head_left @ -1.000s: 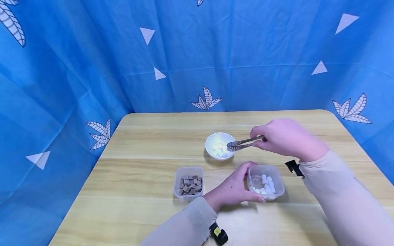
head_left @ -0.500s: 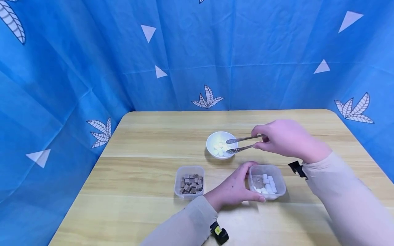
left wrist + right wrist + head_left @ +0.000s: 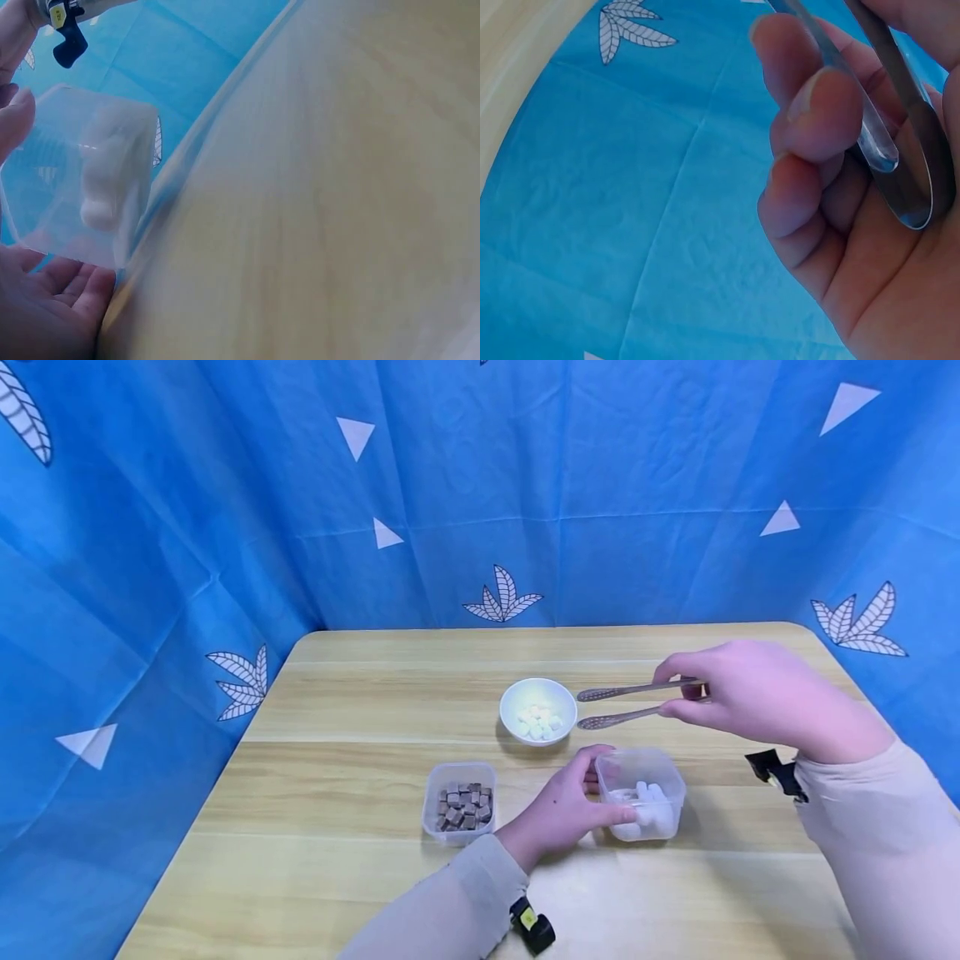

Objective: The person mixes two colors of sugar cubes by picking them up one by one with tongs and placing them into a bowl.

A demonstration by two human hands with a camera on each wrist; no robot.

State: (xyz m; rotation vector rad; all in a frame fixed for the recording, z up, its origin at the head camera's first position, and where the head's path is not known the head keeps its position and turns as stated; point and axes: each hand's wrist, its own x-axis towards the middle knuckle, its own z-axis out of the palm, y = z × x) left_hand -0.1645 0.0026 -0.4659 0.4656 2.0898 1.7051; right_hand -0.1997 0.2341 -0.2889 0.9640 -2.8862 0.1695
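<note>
Right hand point(image 3: 750, 697) over the far right of the bench point(image 3: 315, 860), fingers pinched round the handle end of metal tongs point(image 3: 637, 702); tong arms apart, empty, long axis level, tips pointing left at the white bowl point(image 3: 517, 697). Left hand point(image 3: 566, 806) curled round the clear tub of white pieces point(image 3: 660, 777), tilting it off the bench. Tub below and nearer than the tong tips. Tub of brown cubes point(image 3: 438, 777) just left.

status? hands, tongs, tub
Right hand grips tongs, tips apart, empty. Left hand holds tilted tub of white pieces. Nothing between.
</note>
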